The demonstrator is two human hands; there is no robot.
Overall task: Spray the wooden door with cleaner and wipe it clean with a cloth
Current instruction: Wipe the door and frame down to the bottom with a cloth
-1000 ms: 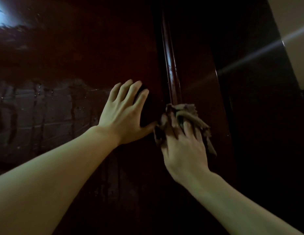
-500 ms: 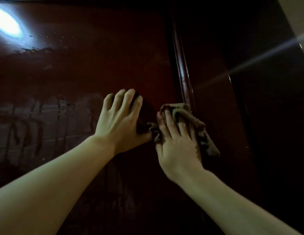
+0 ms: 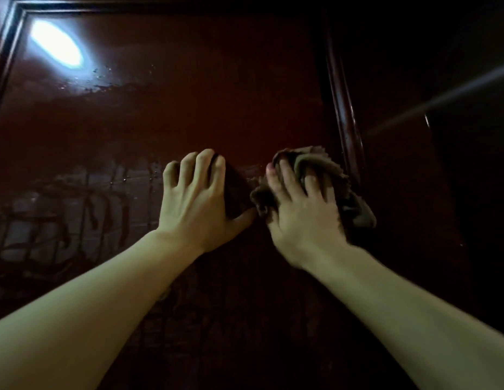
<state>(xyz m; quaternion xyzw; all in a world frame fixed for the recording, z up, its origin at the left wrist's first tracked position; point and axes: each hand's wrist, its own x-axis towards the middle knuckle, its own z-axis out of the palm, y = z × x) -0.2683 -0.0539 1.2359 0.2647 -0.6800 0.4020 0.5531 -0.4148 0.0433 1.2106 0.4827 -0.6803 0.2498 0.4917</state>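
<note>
Door: the wooden door (image 3: 189,102) filled the view, a dark red glossy panel framed by a raised moulding (image 3: 343,108) on its right and along the top.
Spray: droplets (image 3: 104,77) clung to the upper left of the panel near a bright light reflection (image 3: 56,47), and pale streaked runs (image 3: 76,209) spread over the left side at hand height, so the spraying looked done (no bottle was in view).
Cloth: a brownish cloth (image 3: 324,170) was bunched against the panel just left of the moulding, right of centre.
Right hand: the right hand (image 3: 301,212) gripped the cloth, fingers curled over its folds and pressing it onto the wood; its outline was slightly blurred, which suggested a wiping stroke under way.
Left hand: the left hand (image 3: 194,198) lay on the door just left of the cloth, fingers bent, tips on the wood, thumb reaching toward the cloth; it grasped nothing and seemed only to brace.
Progress: wiping appeared to be in hand at the panel's right edge; the middle band above the hands looked fairly even and dull.
Left to do: by my judgement the streaked left area and the droplets higher up awaited the cloth, and the lower part of the door was too dark to judge.
</note>
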